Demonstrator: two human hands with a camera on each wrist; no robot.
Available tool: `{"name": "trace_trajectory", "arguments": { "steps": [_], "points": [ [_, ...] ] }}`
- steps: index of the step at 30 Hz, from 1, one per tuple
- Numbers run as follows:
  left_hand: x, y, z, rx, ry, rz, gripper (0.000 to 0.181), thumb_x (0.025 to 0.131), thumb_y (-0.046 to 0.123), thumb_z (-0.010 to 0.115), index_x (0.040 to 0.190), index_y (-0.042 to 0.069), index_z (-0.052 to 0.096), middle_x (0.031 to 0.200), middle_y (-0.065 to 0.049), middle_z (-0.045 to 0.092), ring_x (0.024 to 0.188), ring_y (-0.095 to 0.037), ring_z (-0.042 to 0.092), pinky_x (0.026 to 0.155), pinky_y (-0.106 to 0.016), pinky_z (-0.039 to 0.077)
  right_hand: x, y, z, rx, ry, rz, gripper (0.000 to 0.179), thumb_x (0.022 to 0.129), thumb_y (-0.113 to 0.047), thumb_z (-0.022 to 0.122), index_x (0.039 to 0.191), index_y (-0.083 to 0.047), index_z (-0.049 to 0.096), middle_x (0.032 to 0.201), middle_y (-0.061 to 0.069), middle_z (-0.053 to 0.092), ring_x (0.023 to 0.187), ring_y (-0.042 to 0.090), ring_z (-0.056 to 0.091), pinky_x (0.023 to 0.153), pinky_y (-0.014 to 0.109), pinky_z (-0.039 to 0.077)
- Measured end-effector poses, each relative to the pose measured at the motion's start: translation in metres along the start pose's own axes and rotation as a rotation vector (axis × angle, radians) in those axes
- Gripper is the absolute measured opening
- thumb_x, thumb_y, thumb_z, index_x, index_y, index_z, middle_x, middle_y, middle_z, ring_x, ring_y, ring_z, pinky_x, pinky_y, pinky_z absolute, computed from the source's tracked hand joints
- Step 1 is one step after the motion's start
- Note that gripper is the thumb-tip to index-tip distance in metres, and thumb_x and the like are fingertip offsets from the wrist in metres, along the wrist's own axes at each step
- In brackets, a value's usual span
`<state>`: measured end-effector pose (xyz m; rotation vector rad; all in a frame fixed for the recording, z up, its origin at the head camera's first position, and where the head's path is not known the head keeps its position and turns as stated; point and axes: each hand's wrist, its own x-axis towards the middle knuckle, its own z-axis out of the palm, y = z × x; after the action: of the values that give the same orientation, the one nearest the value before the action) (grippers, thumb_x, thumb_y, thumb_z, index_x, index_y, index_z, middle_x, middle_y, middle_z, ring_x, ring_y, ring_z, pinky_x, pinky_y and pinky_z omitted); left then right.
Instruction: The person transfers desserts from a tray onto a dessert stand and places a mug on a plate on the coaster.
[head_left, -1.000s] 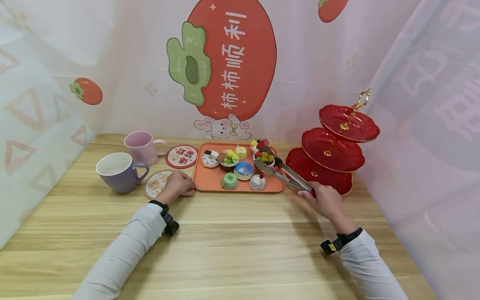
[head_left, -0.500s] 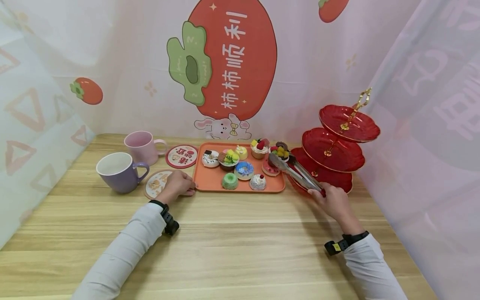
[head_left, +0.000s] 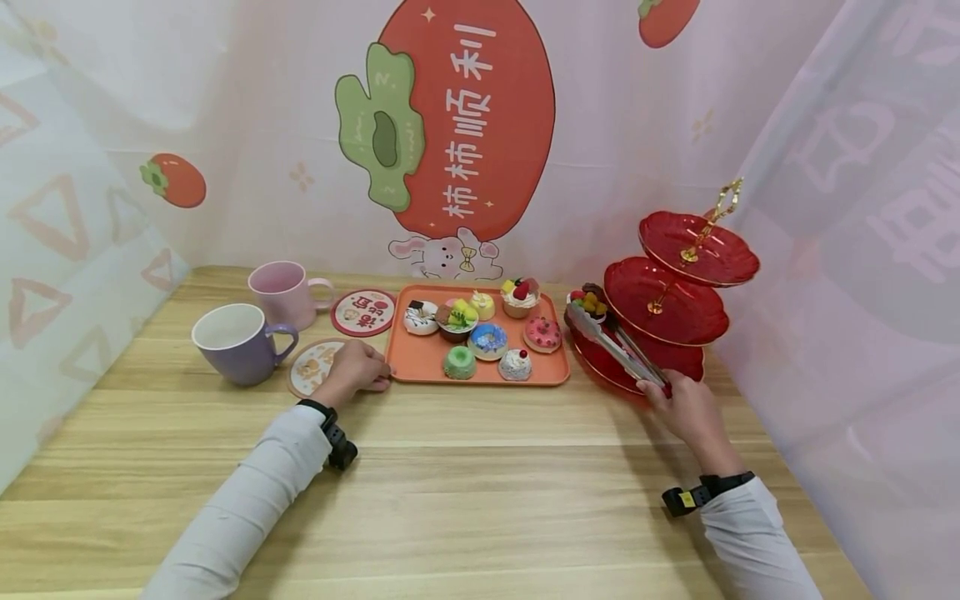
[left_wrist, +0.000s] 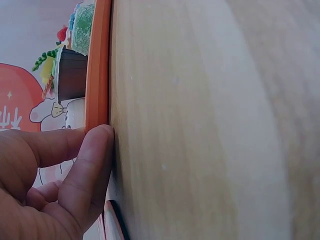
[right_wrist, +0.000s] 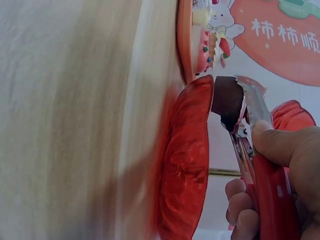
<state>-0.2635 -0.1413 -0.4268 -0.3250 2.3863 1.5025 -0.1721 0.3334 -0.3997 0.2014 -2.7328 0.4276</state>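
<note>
Metal tongs [head_left: 617,347] gripped by the right hand [head_left: 688,412] clasp a cupcake [right_wrist: 226,95]; the left hand [head_left: 354,370] pinches the tray [head_left: 418,360].

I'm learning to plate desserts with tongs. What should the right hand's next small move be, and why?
I'd probably ease the dark brown cup of colourful fruit slightly further inward over the red, wavy-edged lowest plate before loosening the red-handled metal tongs. The right hand holds the tongs pinched on the cup, which appears close to the plate's rim, so opening them could tip it.

Head view bright; soft shadow beside right sleeve [head_left: 757,542]; 2 wrist views duller, tabletop [right_wrist: 75,120] blurry.
</note>
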Motion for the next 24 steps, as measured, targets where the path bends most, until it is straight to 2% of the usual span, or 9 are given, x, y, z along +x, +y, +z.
{"name": "trace_trajectory", "arguments": {
  "steps": [7,16,24],
  "points": [
    [-0.001,-0.001,0.0,0.004,0.002,0.003,0.019,0.086,0.001,0.061,0.1,-0.01,0.065,0.081,-0.013,0.066,0.057,-0.013,0.063,0.057,-0.027,0.057,-0.005,0.006,-0.001,-0.028,-0.045,0.067,0.034,0.088,-0.027,0.065,0.085,0.006,0.056,0.056,0.007,0.043,0.05,0.028,0.045,0.045,0.04,0.036],
    [-0.003,-0.002,-0.001,-0.02,-0.011,0.051,0.017,0.084,-0.001,0.062,0.097,-0.011,0.065,0.075,-0.012,0.067,0.056,-0.015,0.064,0.057,-0.028,0.057,-0.008,0.011,0.003,-0.047,-0.031,0.1,0.035,0.087,-0.026,0.066,0.075,0.004,0.054,0.055,0.015,0.05,0.051,0.038,0.053,0.041,0.047,0.04],
    [-0.002,-0.002,-0.002,-0.009,-0.009,0.044,0.017,0.084,0.0,0.062,0.098,-0.01,0.065,0.074,-0.011,0.066,0.056,-0.014,0.064,0.057,-0.027,0.057,-0.008,0.013,0.006,-0.048,-0.066,0.141,0.036,0.089,-0.028,0.064,0.08,0.006,0.055,0.057,0.015,0.05,0.05,0.034,0.051,0.041,0.044,0.039]
  ]
}}
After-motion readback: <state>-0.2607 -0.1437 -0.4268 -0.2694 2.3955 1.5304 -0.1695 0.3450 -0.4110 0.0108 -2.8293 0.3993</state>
